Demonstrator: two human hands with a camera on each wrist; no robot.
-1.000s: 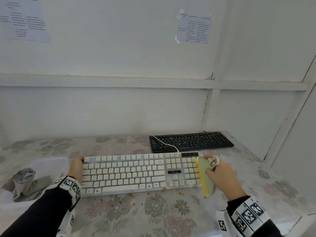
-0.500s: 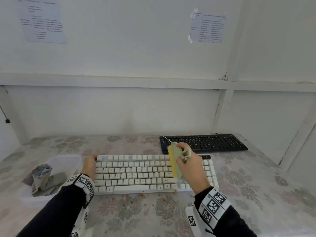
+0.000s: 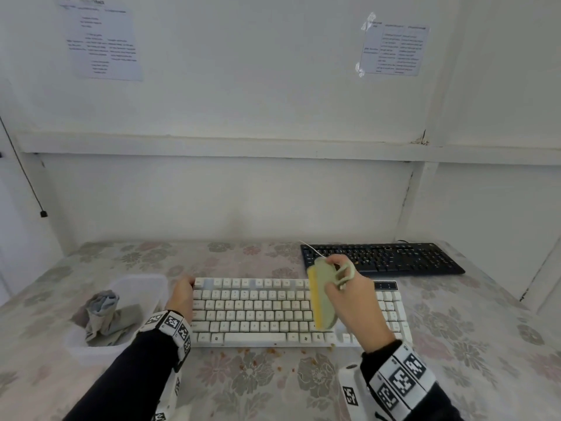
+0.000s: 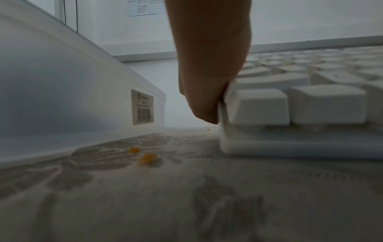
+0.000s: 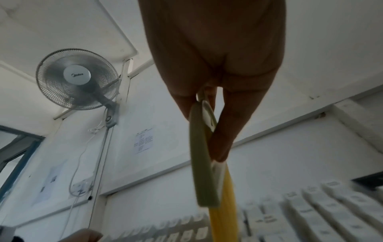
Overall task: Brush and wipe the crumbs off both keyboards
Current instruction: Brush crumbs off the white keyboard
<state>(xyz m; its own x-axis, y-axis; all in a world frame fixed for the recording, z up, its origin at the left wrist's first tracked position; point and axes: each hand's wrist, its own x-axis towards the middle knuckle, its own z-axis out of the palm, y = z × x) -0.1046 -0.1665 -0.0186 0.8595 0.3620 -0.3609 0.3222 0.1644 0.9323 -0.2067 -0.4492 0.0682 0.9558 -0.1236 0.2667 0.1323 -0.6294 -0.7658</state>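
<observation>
Green plastic forms the body of the brush (image 3: 326,294), with a strip of yellow bristles (image 3: 315,299) along its left edge and a loop handle at the far end. The brush hangs over the right-centre keys of the white keyboard (image 3: 258,311), lying along the 12-to-6 line. The right hand (image 3: 353,302) pinches the body, thumb on one face and fingers on the other, as the right wrist view shows. The brush looks light and stiff in the body, and the bristles look soft and likely to bend under load. Light downward pressure should therefore be enough. The flat body is probably the best place to hold it, since a hold on the loop alone would give less control of the bristle angle.

The white keyboard sits at the centre of the table (image 3: 485,344). It looks light and liable to slide on the smooth flowered cover. The left hand (image 3: 181,294) braces its 9 o'clock end, with fingers curled over the far corner and the thumb flat against the side wall. Crumbs (image 3: 267,351) lie on the table along the keyboard's 6 o'clock edge.

The black keyboard (image 3: 382,258) lies at 1 o'clock, well apart from both hands. A clear plastic tub (image 3: 142,287) at 9 o'clock holds a crumpled cloth (image 3: 101,314).
</observation>
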